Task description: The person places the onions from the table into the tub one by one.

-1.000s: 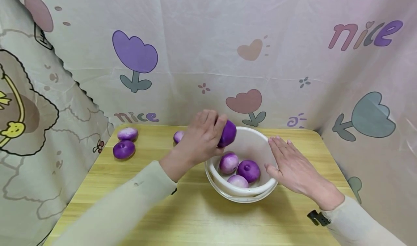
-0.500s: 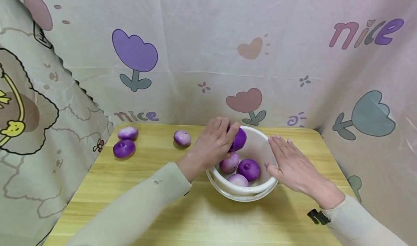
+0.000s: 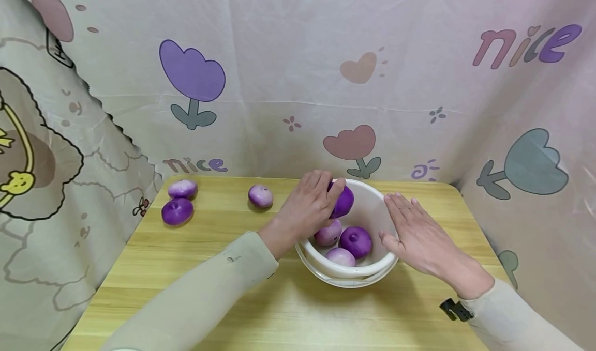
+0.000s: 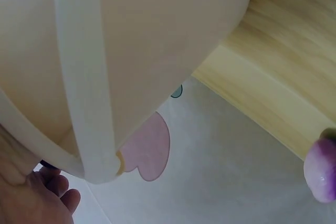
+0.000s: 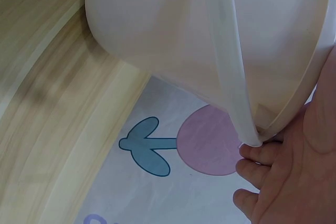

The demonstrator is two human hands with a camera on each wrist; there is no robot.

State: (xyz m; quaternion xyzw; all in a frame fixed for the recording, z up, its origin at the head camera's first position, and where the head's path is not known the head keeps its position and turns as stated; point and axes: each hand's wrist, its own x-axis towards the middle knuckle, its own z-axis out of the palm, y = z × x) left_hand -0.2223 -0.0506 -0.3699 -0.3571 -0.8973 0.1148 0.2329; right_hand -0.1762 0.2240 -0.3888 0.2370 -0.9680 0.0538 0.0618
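Observation:
A white bucket (image 3: 374, 211) stands on the table, its handle (image 5: 226, 51) hanging down the side. Over its left rim reaches my left hand (image 3: 302, 206), holding a dark purple onion (image 3: 344, 201) inside the mouth. Below it lie a pale purple onion (image 3: 328, 233), a dark one (image 3: 356, 242) and another pale onion (image 3: 341, 257). My right hand (image 3: 421, 240) rests against the right rim, fingers straight. In the left wrist view the bucket hides most of the left hand (image 4: 31, 198). The right wrist view has the right hand (image 5: 294, 171) by the rim.
Left of the bucket, a single pale onion (image 3: 261, 196) lies on the wooden table (image 3: 223, 299). Farther left, a pale onion (image 3: 182, 188) and a dark onion (image 3: 177, 212) lie together. A patterned curtain (image 3: 279, 72) hangs behind the table.
My left hand has moved right and slightly down, bringing the dark onion deeper over the bucket. This uncovered the single pale onion on the table. The right hand has stayed put.

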